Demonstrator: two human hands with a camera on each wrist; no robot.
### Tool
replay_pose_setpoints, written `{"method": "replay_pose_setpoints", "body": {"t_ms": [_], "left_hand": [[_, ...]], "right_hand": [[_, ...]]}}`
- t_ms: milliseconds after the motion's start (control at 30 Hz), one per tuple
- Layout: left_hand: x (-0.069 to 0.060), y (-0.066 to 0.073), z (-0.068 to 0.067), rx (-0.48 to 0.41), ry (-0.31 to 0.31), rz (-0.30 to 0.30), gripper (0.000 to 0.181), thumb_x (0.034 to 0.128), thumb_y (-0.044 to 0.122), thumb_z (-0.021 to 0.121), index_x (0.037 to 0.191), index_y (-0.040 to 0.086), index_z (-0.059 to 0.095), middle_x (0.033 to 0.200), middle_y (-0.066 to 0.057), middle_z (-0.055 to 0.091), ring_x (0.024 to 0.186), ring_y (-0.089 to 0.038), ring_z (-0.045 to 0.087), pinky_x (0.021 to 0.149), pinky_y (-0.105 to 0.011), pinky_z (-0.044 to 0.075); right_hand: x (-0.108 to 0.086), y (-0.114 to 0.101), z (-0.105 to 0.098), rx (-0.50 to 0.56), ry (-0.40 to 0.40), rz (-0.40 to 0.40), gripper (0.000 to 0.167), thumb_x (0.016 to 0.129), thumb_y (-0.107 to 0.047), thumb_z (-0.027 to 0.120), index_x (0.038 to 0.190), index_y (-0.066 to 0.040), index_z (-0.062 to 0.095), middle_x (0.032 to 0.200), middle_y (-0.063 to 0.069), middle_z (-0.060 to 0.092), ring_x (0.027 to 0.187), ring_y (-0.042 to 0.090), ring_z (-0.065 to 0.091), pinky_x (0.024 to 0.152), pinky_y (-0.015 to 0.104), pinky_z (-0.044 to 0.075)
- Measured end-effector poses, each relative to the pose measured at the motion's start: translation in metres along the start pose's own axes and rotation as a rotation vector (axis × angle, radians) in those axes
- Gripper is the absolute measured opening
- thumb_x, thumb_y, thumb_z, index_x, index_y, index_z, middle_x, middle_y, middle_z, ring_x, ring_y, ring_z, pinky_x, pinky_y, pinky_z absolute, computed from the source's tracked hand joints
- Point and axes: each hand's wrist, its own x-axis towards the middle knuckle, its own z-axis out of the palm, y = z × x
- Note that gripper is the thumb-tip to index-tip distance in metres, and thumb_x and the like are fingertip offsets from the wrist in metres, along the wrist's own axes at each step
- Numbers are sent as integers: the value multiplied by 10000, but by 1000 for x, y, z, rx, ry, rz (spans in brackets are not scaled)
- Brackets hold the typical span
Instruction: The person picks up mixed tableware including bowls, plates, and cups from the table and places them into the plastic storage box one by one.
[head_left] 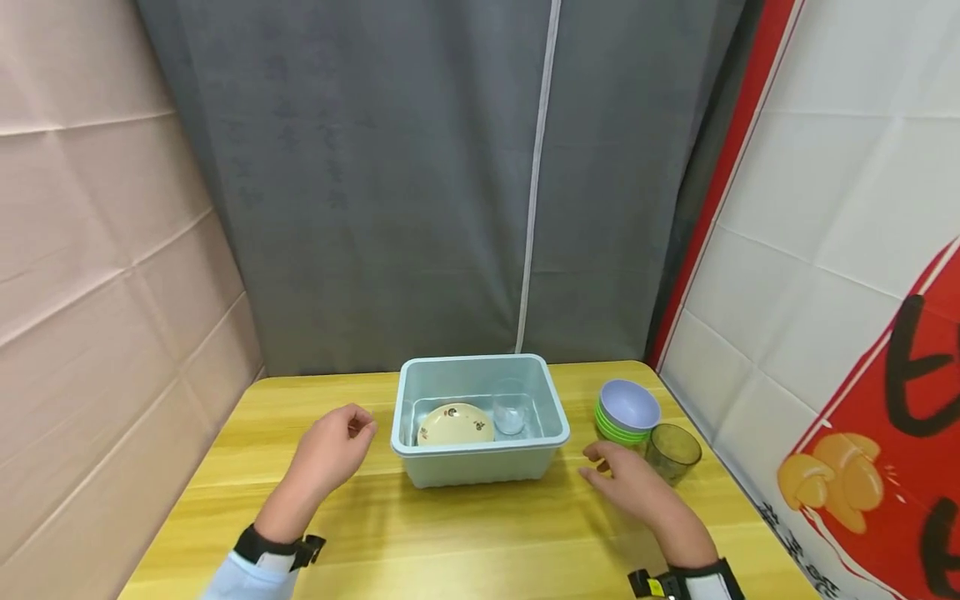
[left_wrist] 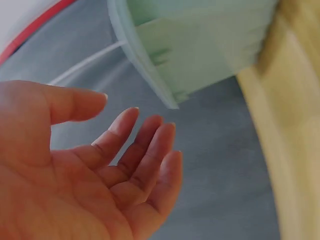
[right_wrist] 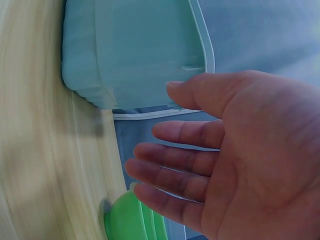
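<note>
A pale blue-green basin (head_left: pixel 480 468) stands on the wooden table, holding a cream plate (head_left: pixel 455 424) with small printed motifs and a clear glass (head_left: pixel 510 414). To its left my left hand (head_left: pixel 334 446) hovers with relaxed fingers, holding nothing; in the left wrist view that hand (left_wrist: pixel 115 175) has its palm showing beside the basin (left_wrist: pixel 200 50). My right hand (head_left: pixel 632 483) is at the basin's right, empty, near the stacked bowls and the tinted glass. The right wrist view shows this hand (right_wrist: pixel 240 155) with fingers apart, the basin (right_wrist: pixel 145 50) beyond them.
A purple bowl (head_left: pixel 630 406) sits on top of green bowls (head_left: pixel 617 432) right of the basin. An olive-tinted glass (head_left: pixel 673 452) stands in front of them, near the table's right edge. A grey curtain (head_left: pixel 390 183) hangs behind the table (head_left: pixel 420 542).
</note>
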Motion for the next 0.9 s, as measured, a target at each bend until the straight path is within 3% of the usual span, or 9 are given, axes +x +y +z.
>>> {"method": "replay_pose_setpoints", "body": {"t_ms": [200,300,500,900], "left_hand": [[-12,-27,24,59,-42,5,323,1048,238,720,1265,0,736,1221,-163,744,1136,-379,716,956,-594,581],[-17,-35,35,82,-58,-3,398,1043,277,745,1313,-14,718,1257,-189,735,1148,-403,711,953,-613,576],[-28,-45,51,56,-92,-36,373,1033,272,767,1286,0,731,1212,-146,747,1128,-381,719,945,-597,583],[-31,-49,58,20,-112,-59,377,1039,302,763,1280,12,744,1191,-117,754,1119,-355,718,960,-595,580]], "right_hand": [[-3,3,2,20,0,-8,319,1032,-231,799,1250,-8,732,1239,144,756,1090,330,731,947,540,610],[-2,5,5,29,-1,4,338,1030,-237,805,1259,0,732,1246,150,753,1086,319,732,951,535,610],[-4,6,8,28,-16,35,354,1038,-263,799,1279,-13,730,1253,123,755,1089,297,731,949,526,610],[-8,7,7,17,24,60,343,1040,-251,792,1272,-6,733,1234,130,759,1080,308,733,952,542,604]]}}
